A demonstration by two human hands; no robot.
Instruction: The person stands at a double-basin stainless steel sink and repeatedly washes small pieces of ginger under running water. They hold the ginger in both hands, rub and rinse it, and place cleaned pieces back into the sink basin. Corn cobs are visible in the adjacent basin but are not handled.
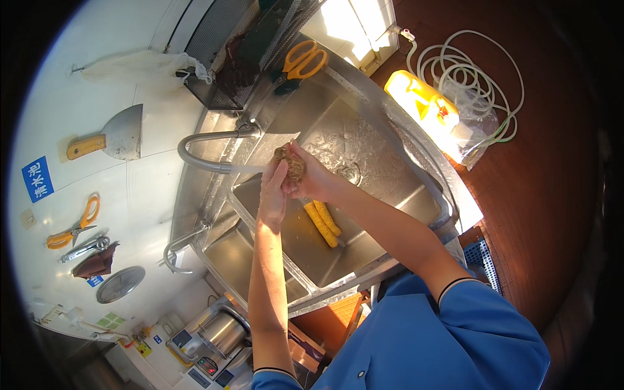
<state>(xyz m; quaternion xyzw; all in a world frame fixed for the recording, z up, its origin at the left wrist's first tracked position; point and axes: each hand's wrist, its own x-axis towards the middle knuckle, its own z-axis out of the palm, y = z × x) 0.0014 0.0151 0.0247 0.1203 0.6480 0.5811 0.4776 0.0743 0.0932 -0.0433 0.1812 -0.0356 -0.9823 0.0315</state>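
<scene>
Both my hands are together over a stainless steel sink basin, around a brown, stringy-looking clump [295, 168] whose exact kind I cannot tell. My left hand [274, 192] presses on its near left side, and my right hand [314, 173] holds it from the right. Water runs from the curved metal faucet [202, 151] onto my hands. Below them, two yellow corn-like pieces [322, 224] lie side by side in the basin [414, 195]. Part of the clump is hidden by my fingers.
Orange-handled scissors [304, 61] rest at the sink's far end beside a black mesh rack [219, 87]. A second faucet [175, 253] stands over the smaller basin [231, 248]. A yellow jug [421, 100] and a coiled hose [468, 73] are at the right. A cleaver-like scraper [122, 134] hangs on the wall.
</scene>
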